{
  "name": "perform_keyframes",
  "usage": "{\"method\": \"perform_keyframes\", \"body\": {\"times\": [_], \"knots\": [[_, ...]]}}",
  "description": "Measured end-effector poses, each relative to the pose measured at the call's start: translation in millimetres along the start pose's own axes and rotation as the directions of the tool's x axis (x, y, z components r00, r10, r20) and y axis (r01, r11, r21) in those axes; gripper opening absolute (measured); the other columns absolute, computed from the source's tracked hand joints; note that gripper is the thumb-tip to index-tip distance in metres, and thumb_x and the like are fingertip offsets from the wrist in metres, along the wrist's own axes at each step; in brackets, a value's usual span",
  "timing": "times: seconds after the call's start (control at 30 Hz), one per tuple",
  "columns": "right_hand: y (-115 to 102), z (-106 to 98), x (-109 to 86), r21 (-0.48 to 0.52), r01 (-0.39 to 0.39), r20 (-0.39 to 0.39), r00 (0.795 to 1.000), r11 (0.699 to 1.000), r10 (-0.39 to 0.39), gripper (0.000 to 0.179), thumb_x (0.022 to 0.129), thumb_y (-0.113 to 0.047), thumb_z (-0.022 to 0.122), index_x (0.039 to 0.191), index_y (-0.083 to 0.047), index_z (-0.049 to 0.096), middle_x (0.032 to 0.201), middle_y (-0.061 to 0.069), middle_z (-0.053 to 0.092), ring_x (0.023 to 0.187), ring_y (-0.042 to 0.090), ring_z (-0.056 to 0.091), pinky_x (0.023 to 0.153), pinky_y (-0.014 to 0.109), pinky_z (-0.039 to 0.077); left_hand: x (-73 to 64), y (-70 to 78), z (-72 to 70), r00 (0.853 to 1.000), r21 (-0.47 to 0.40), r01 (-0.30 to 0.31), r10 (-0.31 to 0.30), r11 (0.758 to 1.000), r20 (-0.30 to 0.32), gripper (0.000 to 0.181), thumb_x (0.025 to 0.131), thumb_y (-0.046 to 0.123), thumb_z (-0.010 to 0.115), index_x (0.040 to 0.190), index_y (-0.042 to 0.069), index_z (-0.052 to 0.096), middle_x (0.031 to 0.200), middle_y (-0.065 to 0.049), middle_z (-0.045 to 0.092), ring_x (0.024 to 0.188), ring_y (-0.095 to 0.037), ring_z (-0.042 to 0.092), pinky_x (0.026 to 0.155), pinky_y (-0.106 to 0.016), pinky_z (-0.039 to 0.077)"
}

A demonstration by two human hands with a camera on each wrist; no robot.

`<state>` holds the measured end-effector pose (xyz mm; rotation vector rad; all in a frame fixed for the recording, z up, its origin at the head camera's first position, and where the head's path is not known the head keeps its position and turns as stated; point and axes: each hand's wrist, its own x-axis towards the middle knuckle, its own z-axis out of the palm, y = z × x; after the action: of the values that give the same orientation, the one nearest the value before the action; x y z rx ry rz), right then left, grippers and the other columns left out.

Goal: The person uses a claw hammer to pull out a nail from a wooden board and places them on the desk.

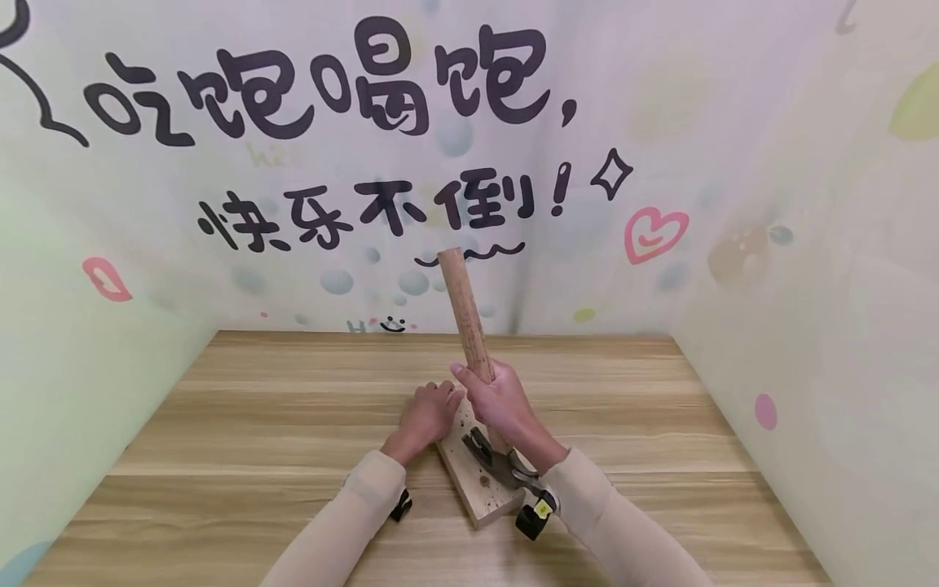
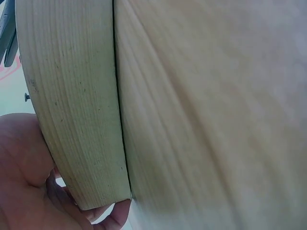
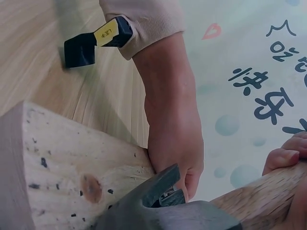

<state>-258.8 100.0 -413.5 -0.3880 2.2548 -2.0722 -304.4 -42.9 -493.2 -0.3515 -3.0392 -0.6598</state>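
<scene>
A wood-grained counter (image 1: 264, 408) meets a pale back wall (image 1: 601, 277) printed with black Chinese lettering (image 1: 385, 197) and a pink heart (image 1: 650, 240); pale side walls (image 1: 822, 326) flank it.

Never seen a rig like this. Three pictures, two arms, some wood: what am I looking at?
No robot here, just a person's bare left hand and right hand. The wide picture comes from a head-worn camera looking forward and down; the other two come from wrist cameras. On the table lies a wooden block. The left hand holds its far end; the right grips a claw hammer by its handle, with the head low over the block. The left wrist view also shows a nail.
</scene>
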Motion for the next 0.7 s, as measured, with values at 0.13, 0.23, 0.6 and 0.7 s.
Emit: {"method": "perform_keyframes", "body": {"times": [0.13,0.23,0.6,0.7], "knots": [[0.8,0.5,-0.9,0.012,0.011,0.007,1.0,1.0,-0.011,0.037,0.095,-0.04,0.065,0.082,-0.007,0.054,0.048,-0.005,0.041,0.039,0.008,0.036,0.038,0.023,0.03,-0.6,-0.3,-0.2,1.0,-0.009,0.001,-0.001,1.0,-0.001,0.04,0.107,0.037,0.039,0.119,0.005,0.06,0.102,-0.021,0.062,0.099,-0.04,0.061,0.079,-0.051,0.05],[0.3,0.2,-1.9,0.01,0.022,0.011,1.0,1.0,-0.022,0.036,0.096,-0.039,0.065,0.081,-0.007,0.054,0.048,-0.005,0.041,0.04,0.008,0.036,0.038,0.023,0.029,-0.3,-0.7,-0.4,1.0,-0.015,-0.001,0.001,1.0,-0.002,0.038,0.107,0.035,0.039,0.116,0.005,0.06,0.101,-0.021,0.062,0.097,-0.04,0.061,0.078,-0.051,0.05],[-1.5,-1.8,-5.0,0.008,0.041,0.023,0.999,0.999,-0.041,0.033,0.098,-0.036,0.063,0.083,-0.007,0.055,0.05,-0.004,0.04,0.041,0.008,0.034,0.039,0.023,0.028,1.0,0.4,-1.8,1.0,0.006,0.004,-0.004,1.0,0.007,0.041,0.107,0.038,0.038,0.117,0.005,0.061,0.101,-0.02,0.062,0.096,-0.039,0.061,0.078,-0.05,0.051],[1.0,-1.7,-5.2,0.006,0.049,0.027,0.998,0.999,-0.049,0.035,0.098,-0.037,0.063,0.082,-0.007,0.054,0.05,-0.004,0.04,0.041,0.008,0.034,0.039,0.023,0.028,0.5,-0.2,-1.2,1.0,0.007,0.011,-0.011,1.0,0.014,0.042,0.107,0.039,0.038,0.118,0.005,0.061,0.103,-0.02,0.062,0.098,-0.039,0.061,0.079,-0.05,0.051]]}}
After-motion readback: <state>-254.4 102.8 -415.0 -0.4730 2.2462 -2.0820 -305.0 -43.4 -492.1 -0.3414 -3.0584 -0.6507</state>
